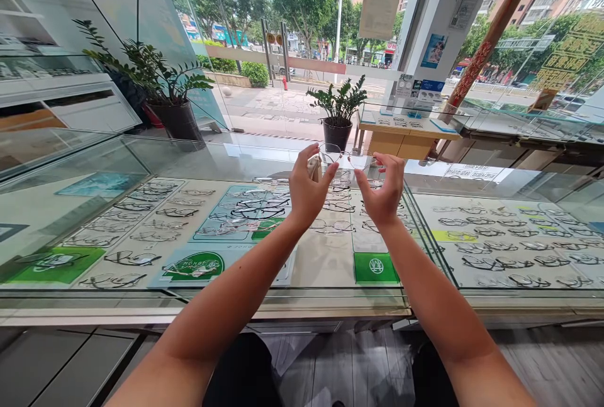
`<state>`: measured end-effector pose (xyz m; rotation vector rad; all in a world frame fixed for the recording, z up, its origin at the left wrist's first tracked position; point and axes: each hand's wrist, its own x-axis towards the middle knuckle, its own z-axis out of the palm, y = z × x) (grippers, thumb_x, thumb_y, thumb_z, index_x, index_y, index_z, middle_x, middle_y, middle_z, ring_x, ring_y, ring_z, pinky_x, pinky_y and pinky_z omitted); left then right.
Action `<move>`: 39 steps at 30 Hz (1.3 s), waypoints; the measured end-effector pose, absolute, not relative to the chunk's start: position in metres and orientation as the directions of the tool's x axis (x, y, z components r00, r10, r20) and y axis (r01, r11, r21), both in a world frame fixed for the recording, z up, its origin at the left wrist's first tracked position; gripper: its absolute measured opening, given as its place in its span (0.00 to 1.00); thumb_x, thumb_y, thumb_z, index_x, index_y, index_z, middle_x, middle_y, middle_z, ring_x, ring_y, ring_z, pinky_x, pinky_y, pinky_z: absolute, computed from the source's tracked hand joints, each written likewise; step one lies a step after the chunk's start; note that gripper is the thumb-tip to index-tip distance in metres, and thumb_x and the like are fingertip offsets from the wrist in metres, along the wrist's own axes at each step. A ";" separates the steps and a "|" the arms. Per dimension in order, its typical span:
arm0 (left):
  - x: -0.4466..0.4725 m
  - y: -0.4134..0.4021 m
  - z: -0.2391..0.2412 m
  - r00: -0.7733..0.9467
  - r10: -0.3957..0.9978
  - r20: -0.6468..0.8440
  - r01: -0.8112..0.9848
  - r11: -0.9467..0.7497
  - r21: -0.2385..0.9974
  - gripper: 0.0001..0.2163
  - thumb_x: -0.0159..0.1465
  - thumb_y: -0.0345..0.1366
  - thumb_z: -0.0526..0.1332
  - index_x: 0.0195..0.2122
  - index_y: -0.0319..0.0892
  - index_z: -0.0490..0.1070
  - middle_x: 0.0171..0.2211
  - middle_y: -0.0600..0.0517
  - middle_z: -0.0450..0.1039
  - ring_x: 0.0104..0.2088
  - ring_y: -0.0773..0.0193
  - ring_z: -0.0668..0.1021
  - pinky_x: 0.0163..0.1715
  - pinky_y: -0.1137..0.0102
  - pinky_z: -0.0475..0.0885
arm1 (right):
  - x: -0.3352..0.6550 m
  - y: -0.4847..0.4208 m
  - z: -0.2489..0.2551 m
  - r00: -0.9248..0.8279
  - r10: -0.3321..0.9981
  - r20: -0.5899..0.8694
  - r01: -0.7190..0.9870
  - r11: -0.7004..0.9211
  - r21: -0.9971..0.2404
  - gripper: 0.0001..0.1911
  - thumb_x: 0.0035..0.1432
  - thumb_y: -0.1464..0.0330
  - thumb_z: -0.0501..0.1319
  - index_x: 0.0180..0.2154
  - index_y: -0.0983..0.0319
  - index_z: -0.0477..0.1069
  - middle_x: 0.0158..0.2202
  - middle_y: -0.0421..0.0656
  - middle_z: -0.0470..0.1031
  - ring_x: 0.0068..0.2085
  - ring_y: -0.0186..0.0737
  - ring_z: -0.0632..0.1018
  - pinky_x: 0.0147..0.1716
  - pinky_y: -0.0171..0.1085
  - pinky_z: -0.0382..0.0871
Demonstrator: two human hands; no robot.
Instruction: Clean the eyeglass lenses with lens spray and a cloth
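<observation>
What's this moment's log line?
holding: left hand, right hand | held: thin-rimmed, clear-lensed eyeglasses | below: clear glass display counter

Has bare forearms [250,276] stretched forward, converging. Holds bare left hand [306,190] and bare right hand [383,193] raised in loose pinches, thumbs [330,174] angled inward.

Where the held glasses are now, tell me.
Head view, just right of centre: the glasses are held between the left hand and right hand, above the glass counter.

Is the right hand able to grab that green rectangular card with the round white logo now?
Probably not: the clear glass countertop lies over the card, and the right hand holds thin-rimmed eyeglasses.
</observation>
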<state>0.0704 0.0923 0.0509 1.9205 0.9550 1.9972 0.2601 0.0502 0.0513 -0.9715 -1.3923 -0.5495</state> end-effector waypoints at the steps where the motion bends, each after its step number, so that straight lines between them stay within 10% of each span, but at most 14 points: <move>1: 0.070 0.092 0.051 -0.130 0.565 0.815 0.278 -0.768 0.577 0.25 0.71 0.49 0.76 0.66 0.54 0.74 0.60 0.44 0.84 0.61 0.48 0.85 0.60 0.52 0.83 | 0.260 0.050 0.051 0.148 0.220 0.964 0.808 0.536 -0.246 0.22 0.74 0.54 0.69 0.61 0.54 0.71 0.52 0.49 0.77 0.53 0.53 0.81 0.50 0.55 0.82; 39: 0.072 0.094 0.050 -0.162 0.578 0.800 0.243 -0.763 0.600 0.27 0.68 0.48 0.78 0.65 0.55 0.74 0.62 0.45 0.84 0.64 0.46 0.85 0.61 0.52 0.83 | 0.255 0.048 0.054 0.170 0.205 0.964 0.757 0.599 -0.261 0.20 0.71 0.57 0.73 0.59 0.52 0.73 0.52 0.48 0.79 0.51 0.52 0.81 0.50 0.55 0.83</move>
